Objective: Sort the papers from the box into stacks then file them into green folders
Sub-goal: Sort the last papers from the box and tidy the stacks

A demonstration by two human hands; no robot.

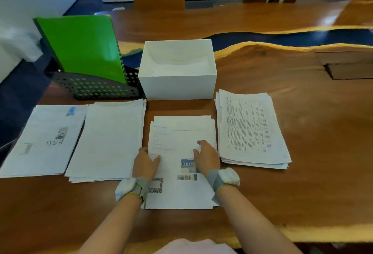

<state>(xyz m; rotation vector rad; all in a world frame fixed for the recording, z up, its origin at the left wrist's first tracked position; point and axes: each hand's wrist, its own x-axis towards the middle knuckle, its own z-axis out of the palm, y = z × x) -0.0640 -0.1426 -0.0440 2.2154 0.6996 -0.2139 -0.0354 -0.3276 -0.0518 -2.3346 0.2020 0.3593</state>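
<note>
- Head view, the step in hand: I judge that I am squaring up the middle stack [181, 132], which lies straight ahead of me at twelve o'clock, between me and the box.
- My right hand [205, 157] lies loose on the top sheet, fingers relaxed and gripping nothing.
- My left hand [145, 163] sits at the stack's nine o'clock edge with the thumb on the paper. The fingers may be tucked under the edge, but I cannot tell from here.
- To do this well, I should hold the top sheet down with the right palm and nudge the left edge in until the skewed upper sheets line up. I should keep it apart from the neighbouring piles, which lie close by.
- The other sorted papers: a picture-page stack [44, 142] at ten o'clock, a plain-topped stack [109, 140] just beside it, touching or overlapping its edge, and a dense-text stack [250, 128] at two o'clock.
- Containers: the white box [177, 86] stands open at twelve o'clock, past the middle stack. Some curled white sheets [181, 64] appear to be left in its bottom, so sorting looks unfinished.
- The green folders [84, 47] lean upright in a black mesh rack [96, 89] at eleven o'clock, just beside the box. No papers show in them.
</note>
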